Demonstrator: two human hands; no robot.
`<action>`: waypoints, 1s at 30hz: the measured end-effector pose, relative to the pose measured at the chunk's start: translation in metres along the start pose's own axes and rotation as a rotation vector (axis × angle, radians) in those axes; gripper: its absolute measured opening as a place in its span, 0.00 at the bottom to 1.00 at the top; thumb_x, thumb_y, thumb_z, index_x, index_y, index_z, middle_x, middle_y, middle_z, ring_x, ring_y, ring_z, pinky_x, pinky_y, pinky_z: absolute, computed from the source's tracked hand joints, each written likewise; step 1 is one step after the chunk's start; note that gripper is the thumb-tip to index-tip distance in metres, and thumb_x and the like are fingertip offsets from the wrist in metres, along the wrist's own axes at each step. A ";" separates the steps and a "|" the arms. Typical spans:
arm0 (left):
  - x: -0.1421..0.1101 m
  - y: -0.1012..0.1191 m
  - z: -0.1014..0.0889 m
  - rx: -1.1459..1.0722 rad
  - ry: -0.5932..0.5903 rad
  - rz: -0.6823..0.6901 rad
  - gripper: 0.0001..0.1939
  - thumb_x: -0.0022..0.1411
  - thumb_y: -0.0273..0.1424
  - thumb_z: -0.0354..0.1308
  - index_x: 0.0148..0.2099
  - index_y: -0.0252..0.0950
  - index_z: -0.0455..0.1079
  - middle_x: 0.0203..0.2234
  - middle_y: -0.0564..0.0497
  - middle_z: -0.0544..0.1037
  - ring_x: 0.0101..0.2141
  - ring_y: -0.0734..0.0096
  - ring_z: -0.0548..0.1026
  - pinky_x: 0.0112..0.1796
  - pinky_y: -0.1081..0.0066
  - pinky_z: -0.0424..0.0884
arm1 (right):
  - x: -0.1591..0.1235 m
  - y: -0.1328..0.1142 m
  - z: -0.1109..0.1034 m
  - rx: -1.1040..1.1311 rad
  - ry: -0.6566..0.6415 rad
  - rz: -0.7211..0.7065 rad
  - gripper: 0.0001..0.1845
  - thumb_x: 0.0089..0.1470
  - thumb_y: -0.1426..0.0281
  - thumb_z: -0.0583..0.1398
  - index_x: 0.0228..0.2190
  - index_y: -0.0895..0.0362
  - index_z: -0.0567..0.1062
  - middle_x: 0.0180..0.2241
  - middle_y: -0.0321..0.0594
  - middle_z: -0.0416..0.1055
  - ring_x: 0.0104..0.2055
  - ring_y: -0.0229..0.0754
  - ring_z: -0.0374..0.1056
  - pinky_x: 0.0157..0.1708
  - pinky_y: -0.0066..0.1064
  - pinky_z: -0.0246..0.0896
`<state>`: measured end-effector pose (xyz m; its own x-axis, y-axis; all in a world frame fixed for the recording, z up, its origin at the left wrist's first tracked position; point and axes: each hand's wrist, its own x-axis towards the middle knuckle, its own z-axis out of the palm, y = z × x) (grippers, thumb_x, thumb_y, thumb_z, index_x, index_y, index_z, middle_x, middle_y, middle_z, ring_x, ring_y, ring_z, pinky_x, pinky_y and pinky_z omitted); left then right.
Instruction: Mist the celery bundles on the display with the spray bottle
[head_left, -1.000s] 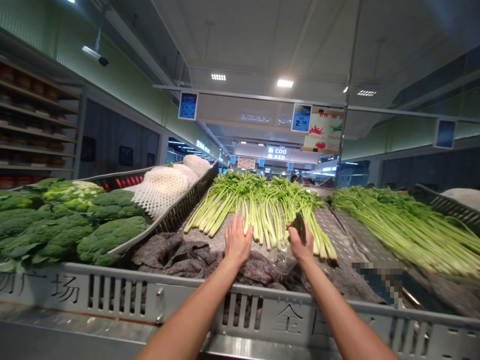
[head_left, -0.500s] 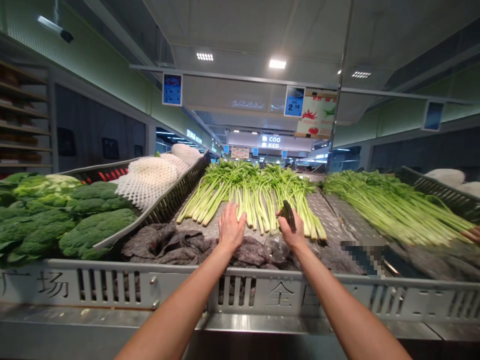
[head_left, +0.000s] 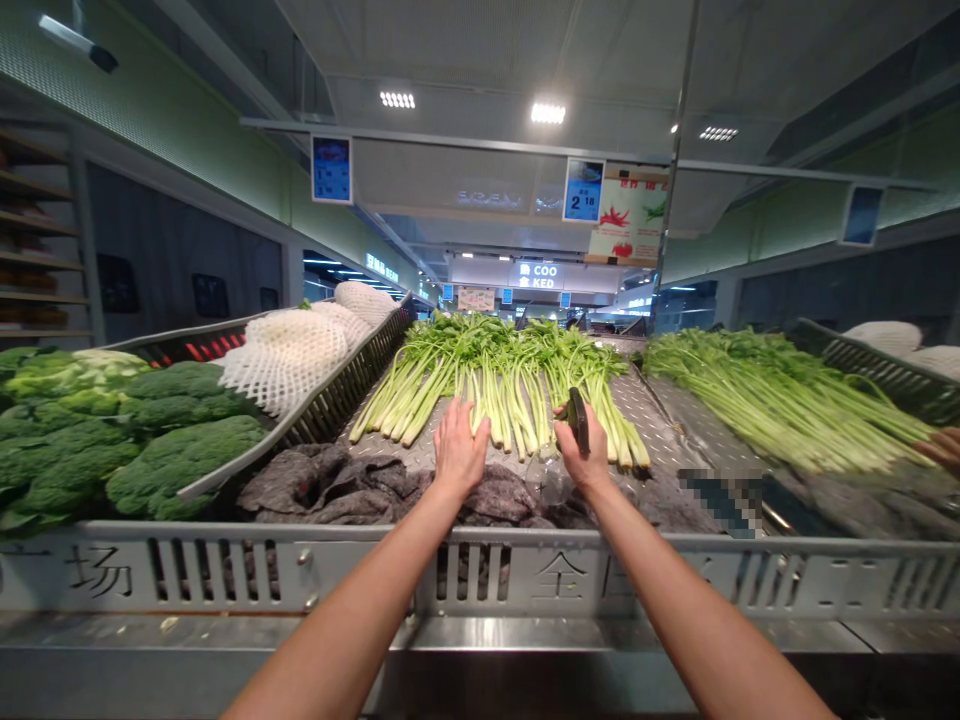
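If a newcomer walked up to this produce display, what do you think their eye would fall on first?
Most striking are the pale green celery bunches across the middle of the metal display, where the left hand lies open at the stalks and the right hand pinches a small dark object. To the left sits a mound of broccoli, with white foam-netted produce just beyond it.

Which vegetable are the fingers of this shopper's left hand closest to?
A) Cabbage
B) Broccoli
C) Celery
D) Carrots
C: the left hand sits right at the pale stalks of the celery, while the broccoli lies well off to the side.
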<state>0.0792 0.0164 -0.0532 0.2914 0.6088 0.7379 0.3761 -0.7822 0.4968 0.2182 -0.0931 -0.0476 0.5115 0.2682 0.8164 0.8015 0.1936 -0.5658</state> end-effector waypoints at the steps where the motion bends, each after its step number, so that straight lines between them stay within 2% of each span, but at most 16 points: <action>1: 0.000 0.000 0.000 0.002 0.002 0.001 0.23 0.58 0.39 0.40 0.52 0.34 0.57 0.55 0.42 0.55 0.55 0.60 0.53 0.52 0.56 0.50 | 0.000 0.000 0.000 0.000 0.022 -0.001 0.14 0.40 0.66 0.54 0.32 0.58 0.68 0.30 0.39 0.70 0.26 0.38 0.63 0.31 0.30 0.58; 6: 0.000 -0.001 0.002 0.019 0.008 0.007 0.22 0.58 0.39 0.40 0.52 0.34 0.57 0.55 0.42 0.55 0.55 0.59 0.53 0.52 0.55 0.51 | 0.001 0.000 -0.001 0.006 0.065 0.001 0.14 0.41 0.66 0.54 0.33 0.57 0.68 0.30 0.39 0.70 0.26 0.39 0.64 0.31 0.31 0.58; 13: -0.002 0.001 0.000 0.045 -0.008 0.010 0.22 0.58 0.39 0.39 0.52 0.35 0.56 0.55 0.43 0.55 0.55 0.60 0.53 0.52 0.56 0.51 | 0.001 0.001 0.001 0.007 0.008 0.030 0.11 0.40 0.67 0.54 0.30 0.57 0.69 0.29 0.38 0.70 0.28 0.40 0.64 0.31 0.30 0.59; 21: -0.002 0.003 -0.001 0.059 -0.004 0.003 0.22 0.58 0.39 0.39 0.52 0.36 0.56 0.56 0.44 0.54 0.55 0.61 0.53 0.52 0.57 0.52 | 0.001 0.004 0.001 -0.003 0.036 -0.040 0.13 0.41 0.66 0.54 0.31 0.58 0.68 0.29 0.39 0.69 0.29 0.41 0.64 0.32 0.33 0.59; 30: -0.002 0.003 -0.001 0.054 -0.004 0.002 0.22 0.58 0.39 0.39 0.52 0.35 0.56 0.55 0.44 0.55 0.55 0.61 0.53 0.52 0.57 0.51 | 0.001 0.002 0.001 -0.010 0.058 -0.033 0.13 0.40 0.66 0.53 0.32 0.57 0.68 0.29 0.39 0.69 0.28 0.40 0.64 0.31 0.31 0.58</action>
<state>0.0787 0.0126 -0.0530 0.2953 0.6078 0.7371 0.4225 -0.7751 0.4698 0.2200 -0.0915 -0.0485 0.5018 0.2070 0.8398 0.8210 0.1917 -0.5378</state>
